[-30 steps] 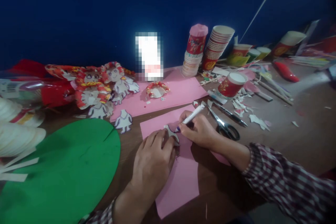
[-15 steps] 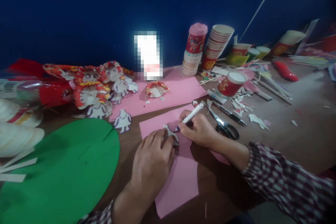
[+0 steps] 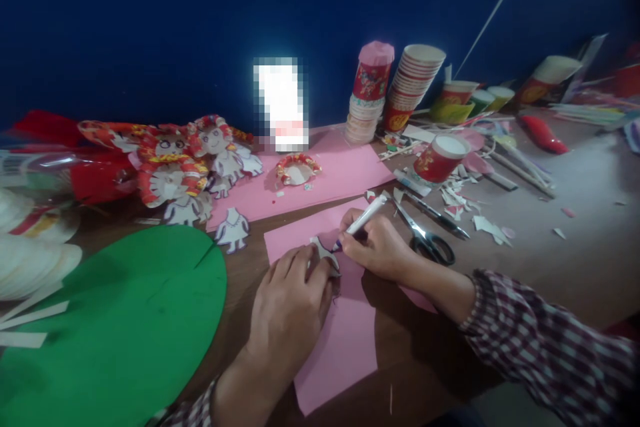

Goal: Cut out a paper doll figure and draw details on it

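Head view, left to right: the left hand [image 3: 290, 300] lay over a white paper cutout [image 3: 325, 255] on a pink sheet [image 3: 350, 347]; whether it pinched or pressed could not be told. At the cutout's edge stood the tip of a white marker [image 3: 367, 215], gripped in the right hand [image 3: 377, 245]. Scissors [image 3: 429, 243] lay just beyond. Even, flat pressure and a light stroke hugging the edge seemed advisable.

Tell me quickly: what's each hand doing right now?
Left hand: open, palm down, holding a paper cutout on pink paper.
Right hand: closed around a white marker.
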Available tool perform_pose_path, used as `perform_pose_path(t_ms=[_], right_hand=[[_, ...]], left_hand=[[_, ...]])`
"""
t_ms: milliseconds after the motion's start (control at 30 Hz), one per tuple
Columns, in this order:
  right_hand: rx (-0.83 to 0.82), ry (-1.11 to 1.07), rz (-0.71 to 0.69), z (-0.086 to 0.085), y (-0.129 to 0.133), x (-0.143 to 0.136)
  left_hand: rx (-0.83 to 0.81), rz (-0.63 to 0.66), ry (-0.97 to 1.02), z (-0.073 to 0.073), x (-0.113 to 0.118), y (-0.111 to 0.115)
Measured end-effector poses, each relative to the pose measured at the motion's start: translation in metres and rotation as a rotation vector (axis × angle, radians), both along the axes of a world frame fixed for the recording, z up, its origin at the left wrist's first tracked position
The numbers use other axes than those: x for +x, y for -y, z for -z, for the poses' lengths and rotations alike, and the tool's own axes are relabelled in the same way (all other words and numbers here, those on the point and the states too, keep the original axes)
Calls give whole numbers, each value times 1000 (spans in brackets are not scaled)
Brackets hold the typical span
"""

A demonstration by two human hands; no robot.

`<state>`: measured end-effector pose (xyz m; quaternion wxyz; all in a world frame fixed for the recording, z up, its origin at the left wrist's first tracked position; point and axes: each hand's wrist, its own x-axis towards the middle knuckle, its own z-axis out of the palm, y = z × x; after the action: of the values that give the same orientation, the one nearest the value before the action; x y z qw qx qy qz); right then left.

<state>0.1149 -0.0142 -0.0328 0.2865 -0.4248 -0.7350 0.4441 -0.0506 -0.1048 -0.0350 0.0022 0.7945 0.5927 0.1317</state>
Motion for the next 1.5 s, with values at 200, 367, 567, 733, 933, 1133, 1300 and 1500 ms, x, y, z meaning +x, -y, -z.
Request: perform_pose_path(t_ms=[200,367,567,733,933,1133,1300,1500], right_hand=[[16,24,-12,-3,0,0],[-24,-37,30,-3,-3,1],[-197,-360,77,-3,-3,5],[-286,-362,33,-10,8,13],[31,-123,63,-4,15,18],[123,14,82,-3,13,16],[85,13,52,-3,13,15],[161,-146,174,-4,21,16]], left_hand=[[-8,4,-13,0,-1,0],[-9,4,-13,-2,0,0],[1,5,-26,-3,0,0],[-39,13,-19,-3,0,0],[-27,12,-8,-4,0,-1],[-32,16,8,-4,-1,1],[-21,24,15,-3,-2,1],[-50,15,10,-2,-1,1]])
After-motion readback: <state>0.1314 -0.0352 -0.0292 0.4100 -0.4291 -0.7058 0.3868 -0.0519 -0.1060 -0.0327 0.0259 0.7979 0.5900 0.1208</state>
